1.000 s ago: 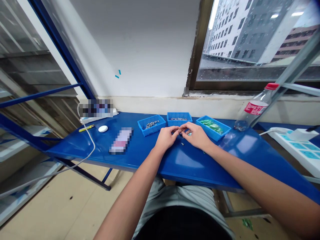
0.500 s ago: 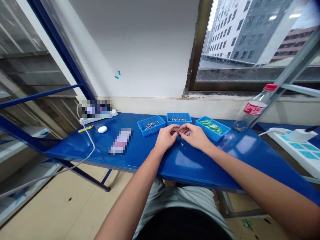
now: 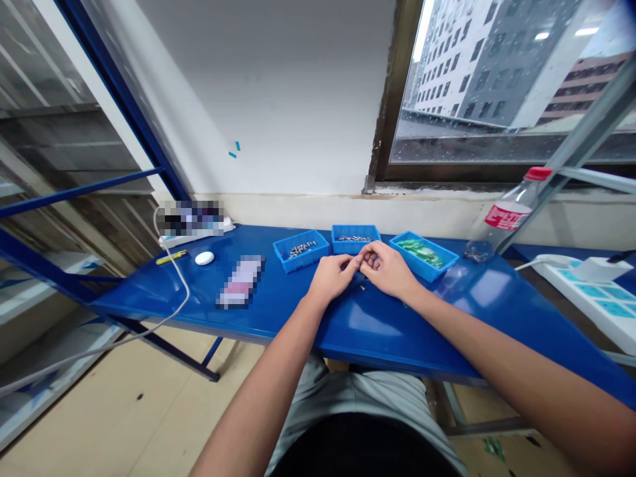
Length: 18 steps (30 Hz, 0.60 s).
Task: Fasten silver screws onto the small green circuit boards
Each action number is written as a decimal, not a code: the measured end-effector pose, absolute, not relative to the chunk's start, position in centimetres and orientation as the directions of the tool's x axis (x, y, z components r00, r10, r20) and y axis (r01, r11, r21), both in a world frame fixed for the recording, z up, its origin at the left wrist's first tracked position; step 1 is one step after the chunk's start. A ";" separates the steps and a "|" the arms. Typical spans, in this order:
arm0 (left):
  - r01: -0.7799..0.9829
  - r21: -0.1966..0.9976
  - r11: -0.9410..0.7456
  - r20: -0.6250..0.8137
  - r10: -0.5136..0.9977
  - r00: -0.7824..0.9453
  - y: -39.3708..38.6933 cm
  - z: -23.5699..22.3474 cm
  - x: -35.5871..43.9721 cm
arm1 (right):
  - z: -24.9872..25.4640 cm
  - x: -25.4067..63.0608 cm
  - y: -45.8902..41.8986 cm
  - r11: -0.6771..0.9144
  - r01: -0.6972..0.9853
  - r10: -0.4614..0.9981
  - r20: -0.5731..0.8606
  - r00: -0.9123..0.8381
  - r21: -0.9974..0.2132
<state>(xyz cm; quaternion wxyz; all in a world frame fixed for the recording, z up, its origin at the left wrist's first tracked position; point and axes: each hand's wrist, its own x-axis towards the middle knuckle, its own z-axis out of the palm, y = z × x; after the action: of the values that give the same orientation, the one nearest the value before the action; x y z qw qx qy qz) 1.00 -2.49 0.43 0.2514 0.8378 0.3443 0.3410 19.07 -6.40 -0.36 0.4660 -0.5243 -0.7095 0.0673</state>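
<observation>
My left hand (image 3: pixel 334 275) and my right hand (image 3: pixel 386 268) meet fingertip to fingertip above the blue table (image 3: pixel 293 305). Both are closed in a pinch, and whatever sits between the fingers is too small and hidden to name. Just below them on the table lies a small screw-like metal piece (image 3: pixel 362 288). Beyond my hands stand a left blue bin (image 3: pixel 298 263) with small metal parts, a middle blue bin (image 3: pixel 342 248) with silvery metal pieces, and a right blue bin (image 3: pixel 430 268) holding green packets (image 3: pixel 420 252).
At the right stands a plastic bottle (image 3: pixel 507 217) with a red cap, near a power strip (image 3: pixel 596 298). On the left lie a blurred-out phone-shaped item (image 3: pixel 241 281), a white oval object (image 3: pixel 204 258), a yellow-handled tool (image 3: pixel 171 257) and a white cable (image 3: pixel 185 291).
The fingers of my right hand have curled in more, and my two hands' fingertips have come closer together. Bins and other table items stay where they were.
</observation>
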 end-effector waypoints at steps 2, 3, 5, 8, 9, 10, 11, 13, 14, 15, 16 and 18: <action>0.405 0.652 -0.641 0.396 0.743 0.539 -2.5 0.4 1.0 | -0.3 19.1 -6.4 0.452 0.688 0.802 0.596 -0.036 -0.568; 0.410 0.651 -0.639 0.393 0.745 0.539 -2.5 0.4 1.0 | -0.3 19.1 -6.4 0.460 0.693 0.799 0.599 -0.050 -0.555; 0.416 0.653 -0.633 0.390 0.752 0.531 -2.5 0.3 0.9 | -0.4 19.2 -6.3 0.477 0.696 0.792 0.605 -0.077 -0.536; 0.378 0.680 -0.628 0.404 0.751 0.522 -2.2 0.1 0.9 | -0.8 19.5 -6.0 0.496 0.663 0.795 0.601 -0.087 -0.561; 0.360 0.693 -0.625 0.408 0.751 0.520 -2.1 0.0 0.9 | -0.9 19.6 -6.0 0.499 0.647 0.799 0.595 -0.086 -0.577; 0.345 0.706 -0.619 0.410 0.754 0.514 -2.0 -0.1 1.0 | -1.0 19.7 -5.9 0.499 0.632 0.805 0.587 -0.086 -0.592; 0.333 0.718 -0.611 0.409 0.758 0.508 -1.8 -0.2 1.0 | -1.0 19.7 -5.9 0.499 0.621 0.810 0.580 -0.086 -0.605; 0.314 0.741 -0.593 0.406 0.769 0.494 -1.5 -0.5 1.0 | -0.9 19.6 -6.0 0.496 0.608 0.818 0.567 -0.090 -0.620; 0.308 0.752 -0.583 0.402 0.776 0.486 -1.4 -0.6 1.1 | -0.8 19.6 -6.1 0.493 0.603 0.823 0.561 -0.089 -0.627; 0.306 0.762 -0.570 0.395 0.785 0.477 -1.4 -0.7 1.1 | -0.6 19.5 -6.2 0.484 0.597 0.830 0.552 -0.081 -0.640; 0.307 0.771 -0.557 0.387 0.794 0.468 -1.3 -0.7 1.1 | -0.5 19.4 -6.3 0.470 0.590 0.839 0.540 -0.067 -0.656; 0.317 0.784 -0.535 0.368 0.810 0.457 -1.4 -0.8 1.1 | -0.3 19.3 -6.5 0.431 0.576 0.862 0.506 -0.034 -0.695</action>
<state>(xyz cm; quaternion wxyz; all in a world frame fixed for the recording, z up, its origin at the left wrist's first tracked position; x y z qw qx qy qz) 1.10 -1.38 -0.79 0.3247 0.7895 0.3567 0.3796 19.26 -6.51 -0.28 0.4707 -0.5112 -0.7029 0.1520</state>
